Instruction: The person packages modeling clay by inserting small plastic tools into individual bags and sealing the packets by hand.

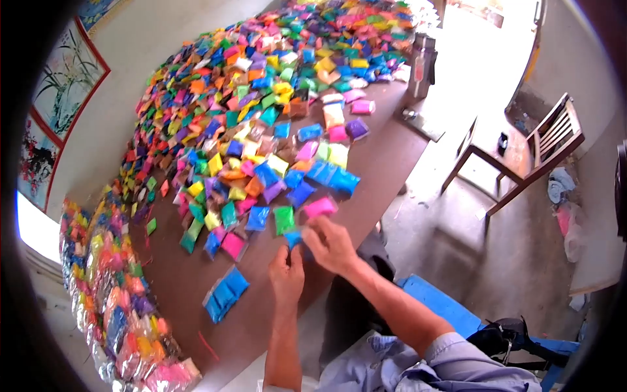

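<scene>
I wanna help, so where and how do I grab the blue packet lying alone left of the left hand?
Probably pinch the blue packet by its long right edge, coming from the side of the left hand. It lies flat on the table, and bare surface along that edge leaves room.

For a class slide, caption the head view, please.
Left hand and right hand hold a blue packet near heaped colourful packets.

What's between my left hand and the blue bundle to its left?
The head view shows only bare brown tabletop between your left hand and the blue bundle.
</scene>
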The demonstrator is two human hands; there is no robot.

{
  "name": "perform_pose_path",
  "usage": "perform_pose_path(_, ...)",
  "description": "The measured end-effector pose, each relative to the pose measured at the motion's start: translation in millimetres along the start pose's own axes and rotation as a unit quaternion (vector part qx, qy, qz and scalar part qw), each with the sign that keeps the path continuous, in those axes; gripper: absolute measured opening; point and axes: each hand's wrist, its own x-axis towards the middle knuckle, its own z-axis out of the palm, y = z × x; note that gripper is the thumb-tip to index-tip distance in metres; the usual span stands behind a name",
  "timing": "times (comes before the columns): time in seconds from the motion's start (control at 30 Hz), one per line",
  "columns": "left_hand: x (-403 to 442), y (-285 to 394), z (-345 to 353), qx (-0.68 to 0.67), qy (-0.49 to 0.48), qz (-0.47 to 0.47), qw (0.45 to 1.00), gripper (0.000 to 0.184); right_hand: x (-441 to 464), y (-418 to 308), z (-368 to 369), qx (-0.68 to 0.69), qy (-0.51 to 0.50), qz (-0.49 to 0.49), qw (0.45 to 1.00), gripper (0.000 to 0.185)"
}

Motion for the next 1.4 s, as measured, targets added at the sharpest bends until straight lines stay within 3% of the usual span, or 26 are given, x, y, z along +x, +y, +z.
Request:
perform_pose_path(0.1, -16.2, 9.8, -25.5, 0.114, 0.030, -0.027, 0.993, 0.032, -1.1, -3.8, -1.3, 0.044, -0.008, 0.036, 0.998, 0.013)
perform_pose_path(0.2, -33.2, 19.2, -40.2, 0.144, 0.077, -0.055, 0.985, 0.035, -7.4, -0.9, -0.2, 0.016, 0.000, -0.030, 0.999, 0.013)
perform_pose_path(0.33, -56.1, 24.8, -39.9, 0.221, 0.135, 0.023, 0.966, 0.024, -35.7, -27.2, -0.7, -0.030, -0.072, -0.061, 0.995, 0.017)
perform_pose_path(0.4, -65.6, 31.6, -42.6, 0.272, 0.107, 0.055, 0.955, 0.019, -57.7, -41.8, 2.5, 0.080, -0.104, 0.054, 0.990, 0.023)
perform_pose_path(0.47, -76.9, 31.2, -39.5, 0.316, 0.072, 0.130, 0.937, 0.020, -77.8, -40.0, 8.1, 0.099, -0.109, 0.090, 0.985, 0.028)
perform_pose_path(0.53, -92.1, 37.7, -39.0, 0.347, 0.042, 0.131, 0.928, 0.022, -93.6, -30.0, 15.3, 0.145, -0.042, 0.118, 0.981, 0.029)
perform_pose_path(0.6, -105.9, 51.1, -36.4, 0.195, 0.025, 0.083, 0.977, 0.027, -101.7, -31.8, 5.3, 0.255, -0.050, 0.196, 0.946, 0.026)
perform_pose_path(0.67, -112.0, 55.6, -40.7, 0.172, 0.020, 0.096, 0.980, 0.032, -106.2, -27.0, -6.7, 0.272, -0.082, 0.235, 0.929, 0.025)
perform_pose_path(0.73, -115.5, 60.4, -50.5, 0.188, 0.039, 0.016, 0.981, 0.033, -106.9, -32.1, -13.2, 0.292, -0.095, 0.258, 0.916, 0.025)
perform_pose_path(0.8, -111.2, 55.0, -47.7, 0.168, 0.066, 0.008, 0.984, 0.029, -109.7, -31.9, -16.7, 0.310, -0.111, 0.279, 0.902, 0.026)
perform_pose_path(0.87, -106.8, 55.7, -46.8, 0.014, 0.002, -0.129, 0.992, 0.022, -112.7, -29.5, -18.1, 0.323, -0.138, 0.289, 0.891, 0.026)
perform_pose_path(0.93, -109.0, 53.7, -44.9, 0.020, -0.002, -0.139, 0.990, 0.020, -113.1, -33.8, -20.4, 0.324, -0.140, 0.296, 0.888, 0.025)
perform_pose_path(1.23, -114.9, 49.4, -38.4, 0.049, -0.037, -0.152, 0.987, 0.022, -118.4, -14.4, -24.4, 0.273, -0.146, 0.256, 0.916, 0.016)
perform_pose_path(1.3, -111.3, 58.8, -29.1, -0.048, 0.001, -0.150, 0.988, 0.020, -118.5, -15.4, -23.6, 0.279, -0.140, 0.212, 0.926, 0.015)
perform_pose_path(1.4, -108.0, 55.0, -33.3, -0.016, 0.013, -0.180, 0.983, 0.020, -120.2, -13.4, -20.4, 0.265, -0.138, 0.156, 0.942, 0.016)
